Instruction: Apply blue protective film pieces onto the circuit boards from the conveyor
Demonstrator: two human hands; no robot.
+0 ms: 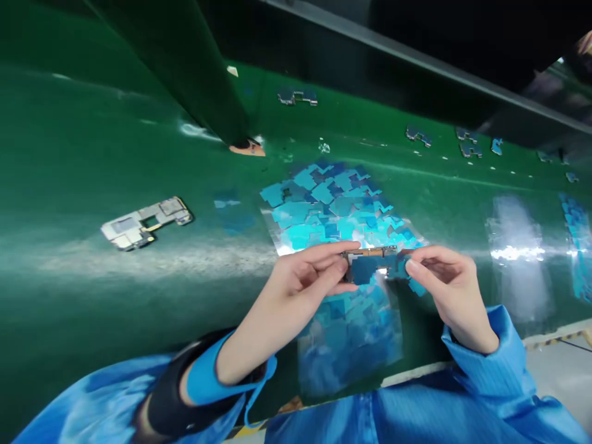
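My left hand (319,271) grips the left end of a small circuit board (386,251) between thumb and fingers. Over most of the board's near face lies a blue film piece (364,269). At the board's right end my right hand (444,271) pinches the film between thumb and fingertips; whether it also touches the board is hidden. Below and behind both hands spreads a clear sheet of many cut blue film pieces (324,191). Another circuit board (132,228), pale and bare-looking, lies to the left.
The green tabletop (69,166) is shiny. A dark round post (198,68) slants down behind the film sheet, and a dark beam (393,61) crosses the back. More boards (297,98) lie beyond. To the right are a clear sheet (518,246) and more blue film (576,240).
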